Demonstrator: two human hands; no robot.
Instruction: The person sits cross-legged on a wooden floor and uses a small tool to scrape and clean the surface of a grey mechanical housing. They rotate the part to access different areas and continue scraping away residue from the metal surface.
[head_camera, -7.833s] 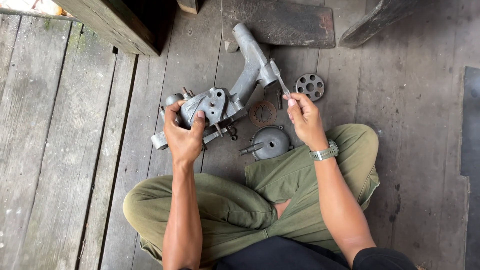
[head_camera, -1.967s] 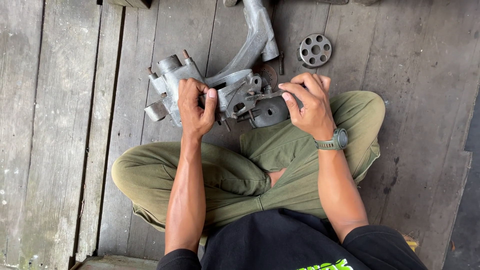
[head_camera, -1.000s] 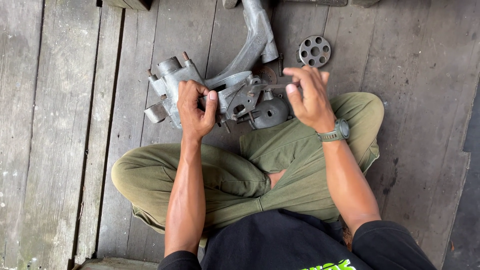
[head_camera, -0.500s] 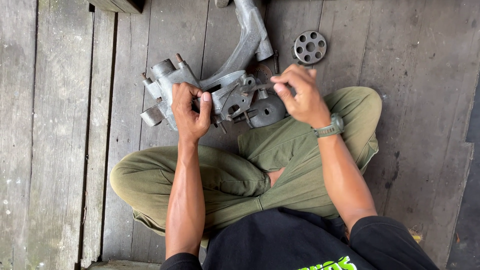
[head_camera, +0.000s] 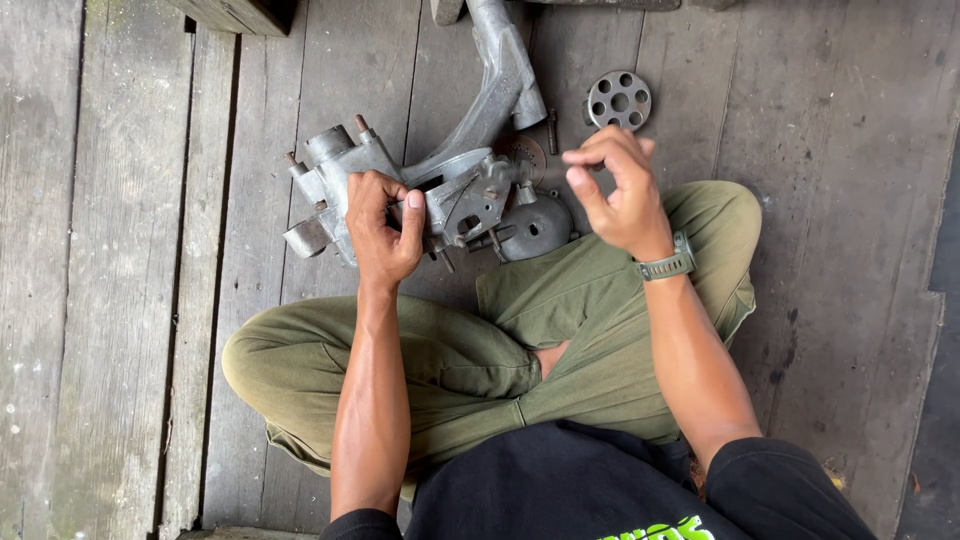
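Left hand (head_camera: 382, 228) clamped round the grey metal casting (head_camera: 440, 190); right hand (head_camera: 615, 190) loosely curled, off it.

The casting lies on the plank floor (head_camera: 120, 300) before the crossed legs, its long arm running up-right and cut off at the top edge. Whether the right fingers pinch anything is unclear. A holed disc (head_camera: 619, 100) lies just beyond.

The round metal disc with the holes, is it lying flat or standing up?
Lying flat. The holed disc shows its full round face on the wooden floor.
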